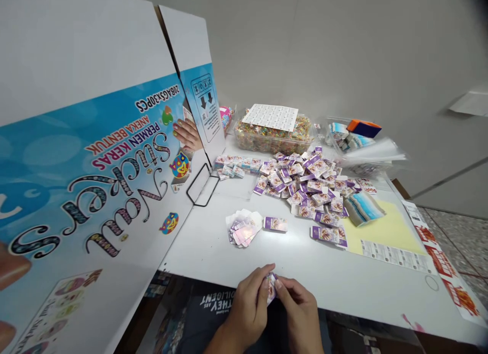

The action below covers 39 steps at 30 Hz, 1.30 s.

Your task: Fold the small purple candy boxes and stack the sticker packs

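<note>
Left hand (249, 306) and right hand (299, 308) at the table's (213, 252) near edge, fingers of both pinched on a small purple-white box (271, 288). Step in hand, my reading: shaping or closing the box; next move calls for light thumb pressure, as the card looks thin. Tall carton (114, 140) walls off the left, limiting reach there. Beyond the hands: fanned flat cards (244, 227), a lone box (276, 224) just beside. Farther, right: box heap (308, 179), near a yellow sheet (396, 217). Behind: clear tub (263, 147), paper (270, 117) on top.
</note>
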Available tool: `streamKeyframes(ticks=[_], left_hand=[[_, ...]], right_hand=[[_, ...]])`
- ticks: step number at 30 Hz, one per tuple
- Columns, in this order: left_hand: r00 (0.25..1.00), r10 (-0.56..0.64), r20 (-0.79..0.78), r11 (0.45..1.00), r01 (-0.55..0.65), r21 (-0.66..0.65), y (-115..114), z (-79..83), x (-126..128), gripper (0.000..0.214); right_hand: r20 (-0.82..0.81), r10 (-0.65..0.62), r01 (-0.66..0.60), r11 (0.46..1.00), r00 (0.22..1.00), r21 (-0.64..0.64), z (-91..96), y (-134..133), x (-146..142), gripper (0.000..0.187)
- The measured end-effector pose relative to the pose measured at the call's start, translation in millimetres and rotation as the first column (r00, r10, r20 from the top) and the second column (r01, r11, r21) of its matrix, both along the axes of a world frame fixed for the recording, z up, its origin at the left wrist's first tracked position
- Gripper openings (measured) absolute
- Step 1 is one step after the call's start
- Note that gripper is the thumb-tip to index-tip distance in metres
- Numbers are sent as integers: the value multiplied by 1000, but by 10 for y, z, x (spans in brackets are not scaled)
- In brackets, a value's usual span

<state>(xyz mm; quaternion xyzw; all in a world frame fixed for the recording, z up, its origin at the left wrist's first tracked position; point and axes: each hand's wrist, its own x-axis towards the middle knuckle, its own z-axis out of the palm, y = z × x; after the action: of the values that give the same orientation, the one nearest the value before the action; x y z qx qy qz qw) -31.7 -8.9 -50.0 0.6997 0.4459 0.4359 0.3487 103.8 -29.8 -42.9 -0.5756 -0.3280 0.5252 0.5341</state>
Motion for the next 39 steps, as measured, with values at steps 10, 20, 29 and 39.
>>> streamKeyframes(ticks=[10, 20, 29, 39], left_hand=[[997, 27, 69, 999, -24, -38, -20, 21, -19, 25], [781, 573, 248, 778, -423, -464, 568, 96, -580, 46], [730, 665, 158, 646, -456, -613, 2062, -49, -707, 21], [717, 635, 289, 707, -387, -592, 2653, -104, -561, 30]], right_hand=[[246, 55, -104, 975, 968, 195, -66, -111, -129, 22], [418, 76, -147, 979, 905, 140, -211, 166, 236, 31], [560, -2, -182, 945, 828, 272, -355, 179, 219, 17], [548, -42, -166, 931, 835, 324, -274, 198, 190, 15]])
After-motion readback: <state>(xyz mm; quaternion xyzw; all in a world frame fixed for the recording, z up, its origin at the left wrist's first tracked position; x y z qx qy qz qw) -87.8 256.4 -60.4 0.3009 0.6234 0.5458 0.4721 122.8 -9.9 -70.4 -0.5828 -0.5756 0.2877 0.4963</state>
